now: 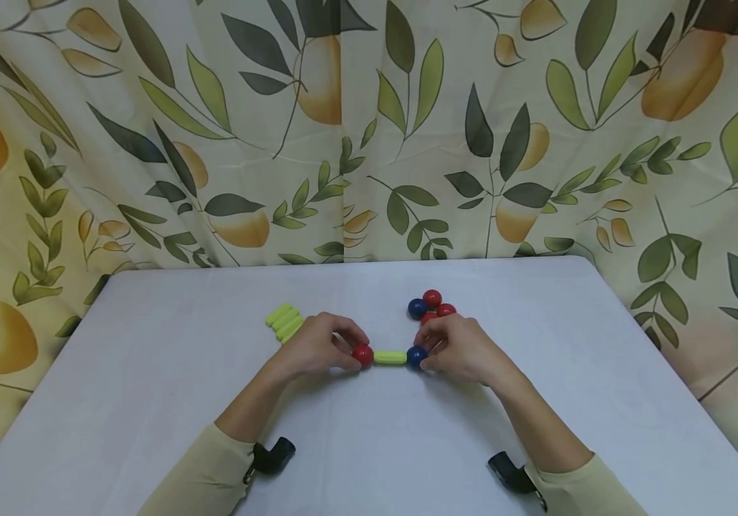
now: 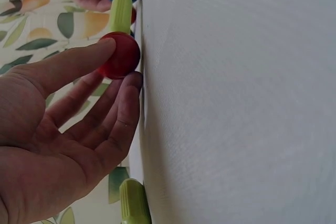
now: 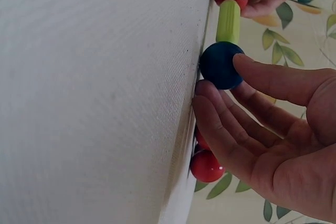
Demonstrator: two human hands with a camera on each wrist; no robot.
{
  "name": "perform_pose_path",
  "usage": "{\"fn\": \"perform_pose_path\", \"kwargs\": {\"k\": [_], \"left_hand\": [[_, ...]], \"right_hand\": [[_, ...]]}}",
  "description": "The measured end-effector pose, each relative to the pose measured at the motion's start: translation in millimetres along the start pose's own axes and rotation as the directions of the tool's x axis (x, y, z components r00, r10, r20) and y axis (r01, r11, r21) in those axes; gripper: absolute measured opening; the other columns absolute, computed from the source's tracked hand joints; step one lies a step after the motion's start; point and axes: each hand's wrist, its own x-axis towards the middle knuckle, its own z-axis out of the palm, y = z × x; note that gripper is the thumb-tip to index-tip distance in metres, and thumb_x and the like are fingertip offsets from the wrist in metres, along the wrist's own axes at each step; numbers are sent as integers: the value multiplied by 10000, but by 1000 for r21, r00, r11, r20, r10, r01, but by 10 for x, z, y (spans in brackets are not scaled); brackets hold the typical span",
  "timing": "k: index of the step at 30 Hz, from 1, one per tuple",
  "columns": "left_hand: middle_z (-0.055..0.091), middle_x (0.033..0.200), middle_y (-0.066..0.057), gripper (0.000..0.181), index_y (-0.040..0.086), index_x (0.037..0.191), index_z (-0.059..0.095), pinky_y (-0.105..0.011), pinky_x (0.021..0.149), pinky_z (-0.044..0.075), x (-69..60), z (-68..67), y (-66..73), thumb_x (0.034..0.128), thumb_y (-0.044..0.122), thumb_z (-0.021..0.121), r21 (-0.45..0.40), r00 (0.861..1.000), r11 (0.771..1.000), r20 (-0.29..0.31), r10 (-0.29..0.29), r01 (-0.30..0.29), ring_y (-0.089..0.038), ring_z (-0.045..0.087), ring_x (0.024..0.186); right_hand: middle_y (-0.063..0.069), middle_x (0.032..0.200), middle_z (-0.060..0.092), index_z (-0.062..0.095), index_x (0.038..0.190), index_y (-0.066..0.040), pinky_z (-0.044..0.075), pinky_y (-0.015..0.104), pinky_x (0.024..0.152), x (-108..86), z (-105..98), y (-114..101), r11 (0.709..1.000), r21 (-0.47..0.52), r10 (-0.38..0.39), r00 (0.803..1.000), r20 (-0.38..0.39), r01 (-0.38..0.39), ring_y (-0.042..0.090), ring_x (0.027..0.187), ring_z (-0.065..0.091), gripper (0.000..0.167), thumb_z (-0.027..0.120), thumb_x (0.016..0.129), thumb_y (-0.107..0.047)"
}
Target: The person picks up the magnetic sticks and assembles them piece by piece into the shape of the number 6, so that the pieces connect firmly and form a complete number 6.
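A yellow-green ridged rod (image 1: 390, 357) lies level between a red ball (image 1: 362, 355) at its left end and a blue ball (image 1: 416, 357) at its right end, touching both. With thumb and fingers my left hand (image 1: 322, 347) pinches the red ball (image 2: 119, 55). On the other side my right hand (image 1: 463, 350) pinches the blue ball (image 3: 221, 65) between thumb and fingertips. In both wrist views the joined piece sits at the white tabletop, and the rod (image 3: 228, 22) itself is untouched by fingers.
Several yellow-green rods (image 1: 284, 322) lie side by side behind my left hand. Behind my right hand sits a cluster of red balls (image 1: 432, 297) with a blue ball (image 1: 417, 309), partly hidden. A leaf-and-fruit patterned curtain (image 1: 408, 143) hangs along the table's (image 1: 369, 444) back edge.
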Motion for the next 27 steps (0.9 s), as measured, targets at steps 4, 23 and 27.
{"fn": "perform_pose_path", "kwargs": {"k": [4, 23, 27], "left_hand": [[726, 1017, 13, 291, 169, 1057, 784, -282, 771, 575, -1, 0, 10, 806, 61, 882, 14, 1000, 1000, -2, -4, 4, -188, 659, 902], [743, 1055, -19, 410, 120, 1189, 734, -297, 730, 591, -26, -104, -23, 808, 54, 871, 10, 1000, 1000, 17, 4, -4, -165, 703, 877], [740, 1035, -29, 384, 116, 1191, 731, -294, 707, 584, -52, -195, -56, 829, 61, 849, 42, 1000, 999, -18, 2, -1, -153, 702, 869]], "right_hand": [[47, 956, 728, 760, 1078, -78, 607, 327, 778, -3, -3, -7, 1000, 4, -4, 1000, -1, 4, 190, 880, 654, 280, 859, 818, -51], [49, 965, 728, 756, 1085, -76, 607, 322, 774, 7, 5, 12, 1000, 11, -8, 1000, 5, 7, 190, 879, 656, 282, 854, 822, -49], [51, 966, 725, 755, 1089, -72, 608, 322, 776, 10, 8, 13, 1000, 13, -8, 1000, 6, 8, 190, 878, 654, 284, 852, 824, -45]]}}
